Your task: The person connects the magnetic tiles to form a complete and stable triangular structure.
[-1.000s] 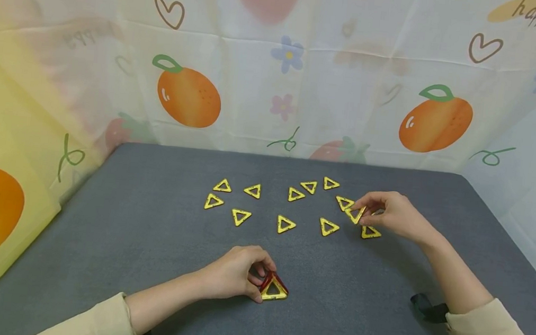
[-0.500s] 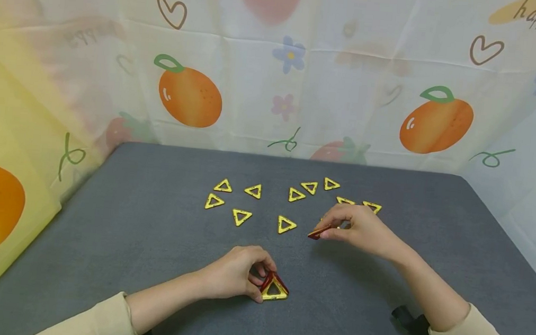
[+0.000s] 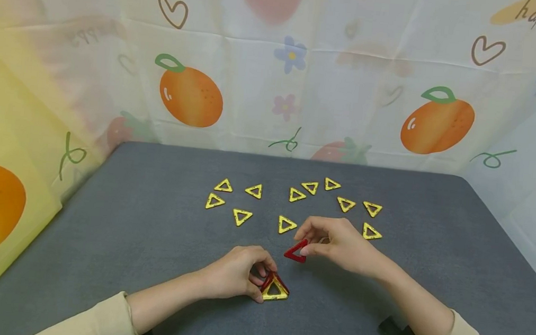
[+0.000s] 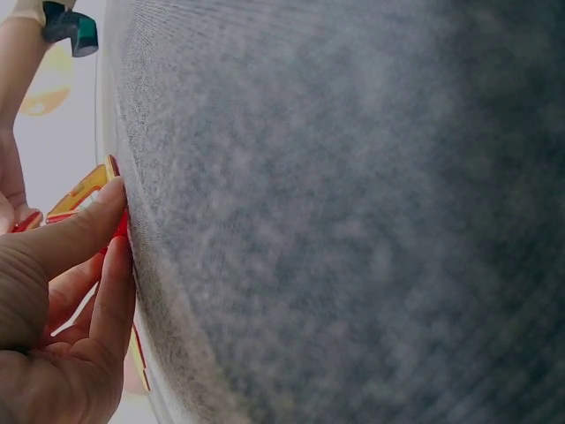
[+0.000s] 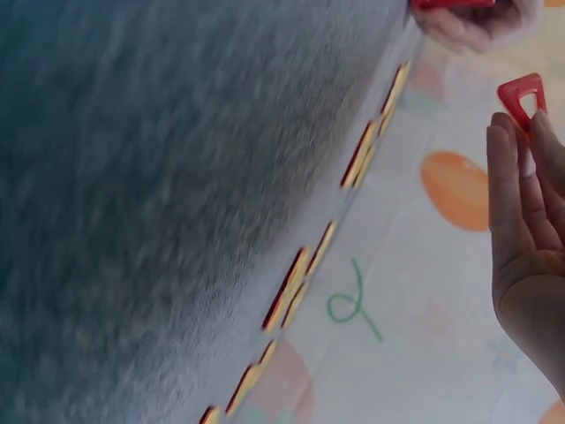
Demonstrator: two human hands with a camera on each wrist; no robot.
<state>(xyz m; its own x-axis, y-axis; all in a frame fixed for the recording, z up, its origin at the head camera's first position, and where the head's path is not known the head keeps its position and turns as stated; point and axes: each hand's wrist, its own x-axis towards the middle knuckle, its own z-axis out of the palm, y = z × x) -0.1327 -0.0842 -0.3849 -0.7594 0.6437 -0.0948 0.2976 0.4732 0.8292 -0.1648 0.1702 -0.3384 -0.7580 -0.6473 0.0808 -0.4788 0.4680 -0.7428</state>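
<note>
Near the table's front middle, my left hand holds a small peaked shape of triangular magnetic tiles, yellow in front and red along the upper edges. Its far side is hidden by the fingers. To the right and slightly above, my right hand pinches one loose triangular tile between thumb and fingers, its red face showing, apart from the held shape. The left wrist view shows the left thumb and fingers gripping the tiles at the table. In the right wrist view the pinched tile stands above the right fingertips.
Several yellow triangular tiles lie flat across the back of the dark grey table, such as one tile at left and another at right. A printed curtain hangs behind the table's far edge.
My right hand has brought its tile from the right-hand tiles leftward and nearer to my left hand. The tile has turned from its yellow face to its red. The left hand stays put.
</note>
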